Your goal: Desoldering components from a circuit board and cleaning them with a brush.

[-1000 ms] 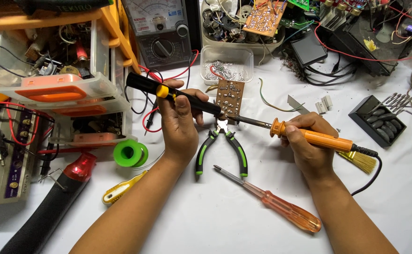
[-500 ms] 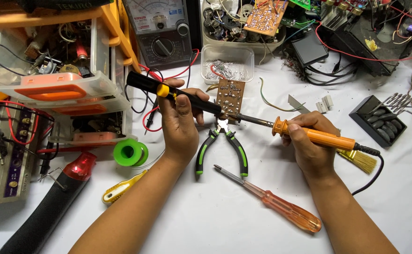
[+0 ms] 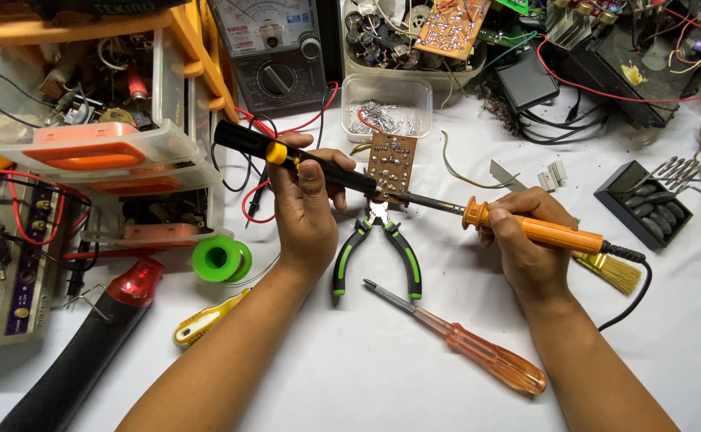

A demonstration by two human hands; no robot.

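**Circuit board worked from both sides by two hand tools**

Circuit board (image 3: 391,162), small, brown and rectangular, lies near the middle of a white tabletop (image 3: 350,376), its copper side up and speckled with solder joints. It sits between the two hands, slightly beyond them, just above the jaws of green-handled pliers (image 3: 378,248).

The right hand (image 3: 526,240) is closed around the orange plastic handle of a soldering iron (image 3: 526,228). The iron's long axis runs nearly level from right to left, and its thin dark metal tip reaches the board's lower right edge. A black cord trails off to the right.

The left hand (image 3: 306,204) is wrapped around a black tube-shaped desoldering pump (image 3: 294,158) with a yellow band. Its long axis slants from upper left down to the right, with the nozzle meeting the board's left edge. The left hand is nearer to the board than the right, which grips well back from the iron's tip.

An orange translucent screwdriver (image 3: 462,340) lies diagonally below the pliers. A green spool of solder wire (image 3: 221,258) sits left of the left wrist, beside a yellow-handled tool (image 3: 206,318). A bristle brush (image 3: 610,270) lies under the iron's handle. An analogue multimeter (image 3: 274,52) with red leads stands beyond the board, next to a clear plastic tub (image 3: 386,108) of small parts.
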